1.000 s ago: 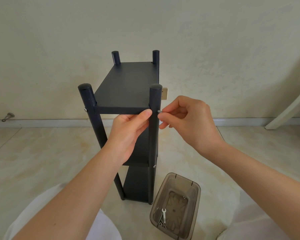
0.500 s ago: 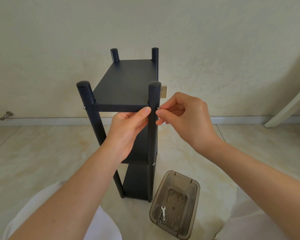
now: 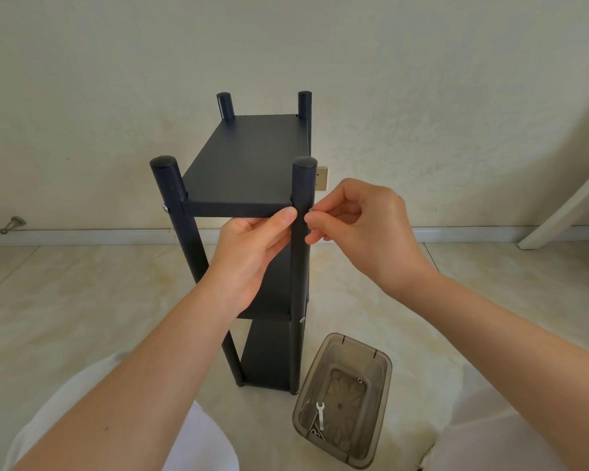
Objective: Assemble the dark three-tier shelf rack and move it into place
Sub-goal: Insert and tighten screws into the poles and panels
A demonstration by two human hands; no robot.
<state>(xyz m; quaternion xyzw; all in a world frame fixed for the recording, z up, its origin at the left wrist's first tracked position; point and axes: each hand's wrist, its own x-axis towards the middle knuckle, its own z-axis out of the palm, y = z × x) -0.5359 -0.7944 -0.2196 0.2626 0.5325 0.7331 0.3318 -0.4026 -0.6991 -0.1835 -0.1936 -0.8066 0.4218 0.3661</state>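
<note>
left hand (image 3: 252, 256) in grip on the top shelf (image 3: 245, 164), right hand (image 3: 364, 232) in pinch on a screw (image 3: 310, 210)

The head camera looks forward and down, close over the rack (image 3: 252, 171), toward the wall (image 3: 422, 79).

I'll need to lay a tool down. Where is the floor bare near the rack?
Bare floor left of the rack to the skirting, and right of it behind the brown tub. Crowded at the near right post, between left hand and right hand.
</note>
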